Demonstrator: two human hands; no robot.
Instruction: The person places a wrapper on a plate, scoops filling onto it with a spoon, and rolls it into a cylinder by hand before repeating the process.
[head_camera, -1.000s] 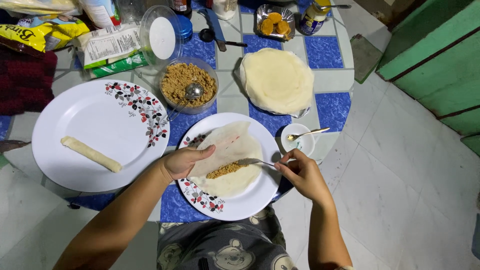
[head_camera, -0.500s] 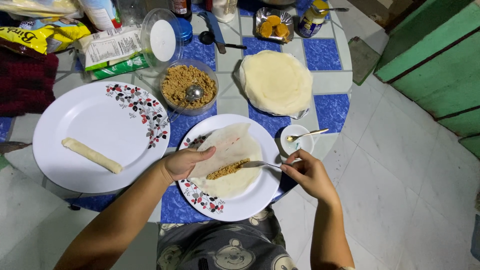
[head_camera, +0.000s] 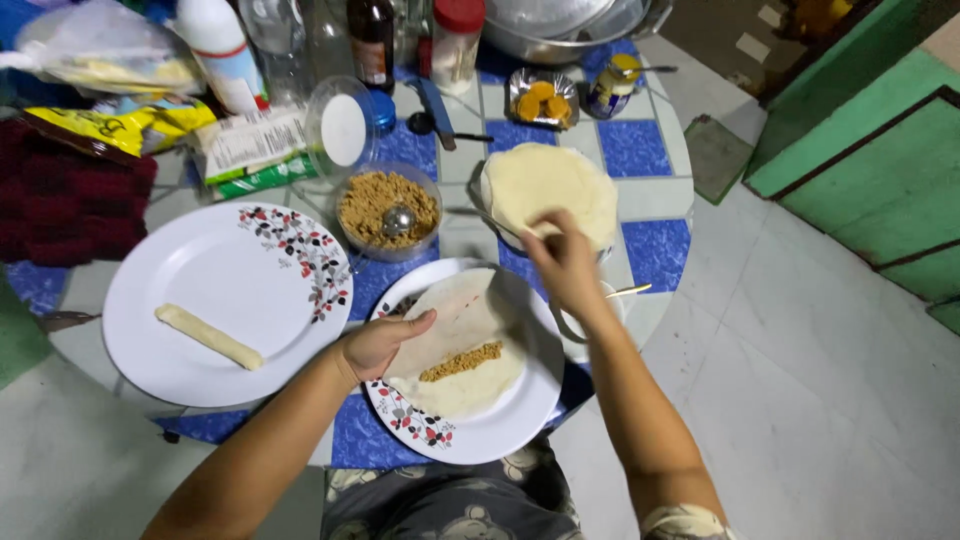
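Note:
A thin round wrapper (head_camera: 465, 320) lies on a flower-rimmed white plate (head_camera: 520, 420) at the table's near edge, with a line of brown crumbly filling (head_camera: 460, 362) across it. My left hand (head_camera: 385, 342) grips the wrapper's left edge. My right hand (head_camera: 565, 262) is raised and blurred, its fingertips over the near edge of a stack of pale wrappers (head_camera: 560, 180); whether it holds anything is unclear. A clear bowl of brown filling (head_camera: 385, 205) with a spoon (head_camera: 398, 220) in it stands behind the plate. One finished roll (head_camera: 208, 336) rests on a larger flowered plate (head_camera: 200, 270) to the left.
A small white dish (head_camera: 612, 302) with a utensil (head_camera: 632, 291) sits under my right forearm. Bottles (head_camera: 372, 40), packets (head_camera: 250, 145), a clear lid (head_camera: 342, 128), a foil tin of orange pieces (head_camera: 542, 100), a jar (head_camera: 610, 85) and a metal pot (head_camera: 560, 25) crowd the back. A red cloth (head_camera: 60, 205) lies left. Tiled floor and green door (head_camera: 860, 150) are to the right.
My right hand has left the filled wrapper and moved up and back to the wrapper stack. The fork it held over the plate is no longer seen there. My left hand stays put.

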